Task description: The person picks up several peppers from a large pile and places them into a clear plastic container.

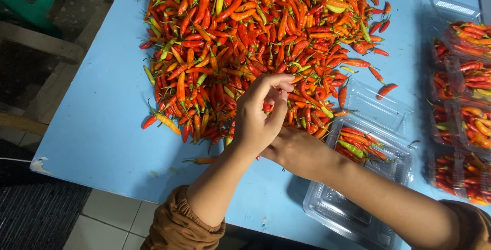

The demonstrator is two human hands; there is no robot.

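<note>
Chili peppers [255, 40] heap on the far blue tabletop [97, 127]: light, smooth, easily bruised, best pinched by the stem. Left hand [261, 114] pinches one; right hand [296, 150], half hidden, grip unclear, beside the open clear tray [358, 178].

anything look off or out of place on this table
A few chillies lie apart from the big pile: one red chilli on the bare blue table to the right, and one orange chilli near the front edge by the left hand. Nothing looks damaged.
</note>
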